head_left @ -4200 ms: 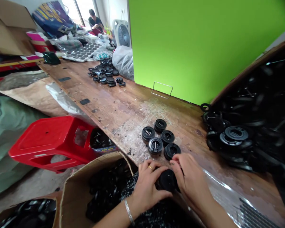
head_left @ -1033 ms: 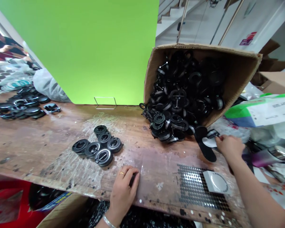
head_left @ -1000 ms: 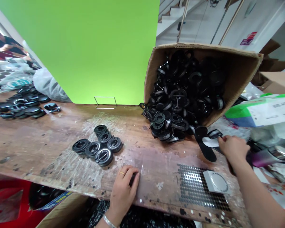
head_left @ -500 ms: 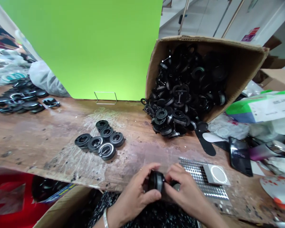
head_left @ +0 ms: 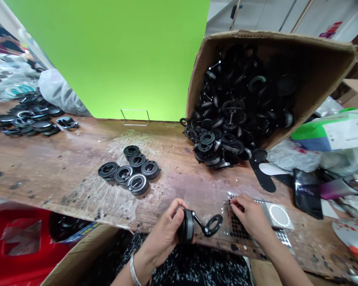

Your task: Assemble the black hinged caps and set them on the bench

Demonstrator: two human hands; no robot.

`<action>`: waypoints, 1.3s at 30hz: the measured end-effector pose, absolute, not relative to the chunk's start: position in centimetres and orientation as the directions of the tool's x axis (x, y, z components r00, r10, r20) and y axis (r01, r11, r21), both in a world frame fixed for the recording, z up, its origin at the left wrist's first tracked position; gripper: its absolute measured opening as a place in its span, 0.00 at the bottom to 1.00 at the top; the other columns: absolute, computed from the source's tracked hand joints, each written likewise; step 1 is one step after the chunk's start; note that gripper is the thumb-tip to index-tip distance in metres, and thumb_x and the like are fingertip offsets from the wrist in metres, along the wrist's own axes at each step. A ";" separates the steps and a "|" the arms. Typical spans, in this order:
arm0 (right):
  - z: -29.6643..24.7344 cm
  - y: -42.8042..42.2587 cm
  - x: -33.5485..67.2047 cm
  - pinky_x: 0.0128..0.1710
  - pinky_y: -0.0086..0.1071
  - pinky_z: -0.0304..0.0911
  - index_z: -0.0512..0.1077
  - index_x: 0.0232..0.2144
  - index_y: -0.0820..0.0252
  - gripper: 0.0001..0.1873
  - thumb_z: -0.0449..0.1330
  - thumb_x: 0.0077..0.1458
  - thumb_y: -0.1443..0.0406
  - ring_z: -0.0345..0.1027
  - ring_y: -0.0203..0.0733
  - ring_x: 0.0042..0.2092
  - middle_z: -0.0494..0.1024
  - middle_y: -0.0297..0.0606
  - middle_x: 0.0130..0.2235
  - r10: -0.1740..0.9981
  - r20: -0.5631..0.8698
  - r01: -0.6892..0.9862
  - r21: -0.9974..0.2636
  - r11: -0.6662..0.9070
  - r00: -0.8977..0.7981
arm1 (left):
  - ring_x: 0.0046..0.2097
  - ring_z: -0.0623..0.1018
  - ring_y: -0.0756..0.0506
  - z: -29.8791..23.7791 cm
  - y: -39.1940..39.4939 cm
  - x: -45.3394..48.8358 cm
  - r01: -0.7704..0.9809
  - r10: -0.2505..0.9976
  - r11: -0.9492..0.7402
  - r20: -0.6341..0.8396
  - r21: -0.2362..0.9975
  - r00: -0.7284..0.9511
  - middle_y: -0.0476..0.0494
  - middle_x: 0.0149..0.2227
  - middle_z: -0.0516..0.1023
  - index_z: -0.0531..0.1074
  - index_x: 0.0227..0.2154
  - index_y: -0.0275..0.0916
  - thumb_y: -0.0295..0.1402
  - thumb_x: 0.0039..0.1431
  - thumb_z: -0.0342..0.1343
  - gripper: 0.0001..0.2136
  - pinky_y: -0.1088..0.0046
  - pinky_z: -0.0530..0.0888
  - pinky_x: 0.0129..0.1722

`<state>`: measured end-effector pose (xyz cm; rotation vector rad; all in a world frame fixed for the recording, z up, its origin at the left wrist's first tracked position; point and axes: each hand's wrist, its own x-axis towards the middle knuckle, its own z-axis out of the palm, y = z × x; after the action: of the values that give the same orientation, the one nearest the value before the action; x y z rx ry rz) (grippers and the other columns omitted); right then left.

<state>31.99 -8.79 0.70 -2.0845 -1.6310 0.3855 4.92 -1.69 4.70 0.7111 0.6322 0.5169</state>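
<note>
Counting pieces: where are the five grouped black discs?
Head view: the discs lie left of centre on the table, beyond the left hand, left of the tipped box.

Bright, even daylight, soft shadows, sharp centre, strong wide-angle bending at edges.

Small assembly workshop. Told by a worn, paint-flecked wooden bench (head_left: 47,159); a tipped cardboard box (head_left: 316,59) spilling a heap of identical black round parts (head_left: 226,119) onto the wood; five more such parts (head_left: 128,171) grouped mid-bench; another pile (head_left: 26,123) far left; a perforated metal sheet (head_left: 237,232) at the near edge; a second carton (head_left: 77,258) and a red plastic stool (head_left: 14,246) below.
</note>
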 end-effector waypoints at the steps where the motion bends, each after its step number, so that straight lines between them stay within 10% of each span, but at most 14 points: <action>1: 0.8 -8.7 31.8 0.37 0.33 0.63 0.70 0.28 0.57 0.09 0.51 0.55 0.66 0.69 0.42 0.34 0.74 0.38 0.32 0.967 0.067 0.847 -0.500 -0.182 0.247 | 0.27 0.70 0.50 4.7 -1.8 5.1 -0.208 0.618 0.658 -0.362 0.723 0.698 0.51 0.26 0.71 0.60 0.39 0.42 0.52 0.57 0.56 0.19 0.72 0.71 0.28; 14: 0.5 -8.3 30.6 0.37 0.35 0.57 0.65 0.26 0.57 0.07 0.51 0.54 0.71 0.63 0.46 0.37 0.69 0.39 0.32 0.957 0.138 0.930 -0.306 -0.205 0.256 | 0.21 0.67 0.54 5.4 -1.8 6.8 -0.248 0.526 0.845 -0.649 0.475 0.550 0.51 0.21 0.68 0.69 0.33 0.37 0.55 0.54 0.57 0.22 0.83 0.61 0.16; 24: 7.5 -8.0 22.2 0.46 0.36 0.60 0.65 0.27 0.56 0.06 0.55 0.53 0.72 0.63 0.44 0.47 0.71 0.37 0.39 0.955 0.254 0.658 -0.748 0.091 0.156 | 0.18 0.67 0.53 5.2 -2.7 7.5 -0.200 0.658 0.721 -0.565 0.664 0.497 0.52 0.21 0.69 0.70 0.33 0.36 0.57 0.53 0.56 0.25 0.81 0.67 0.13; 39: 5.6 -9.1 20.2 0.51 0.46 0.62 0.69 0.46 0.58 0.16 0.52 0.58 0.75 0.63 0.48 0.51 0.72 0.44 0.46 0.879 0.468 0.810 -0.478 0.339 -0.091 | 0.18 0.68 0.54 4.6 -3.3 7.1 -0.290 0.644 0.759 -0.605 0.583 0.468 0.52 0.21 0.70 0.70 0.34 0.35 0.54 0.53 0.58 0.24 0.82 0.67 0.14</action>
<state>20.23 -9.05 5.64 -1.4803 -1.9046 0.1244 7.13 -3.27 4.58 0.4339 0.9177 0.5948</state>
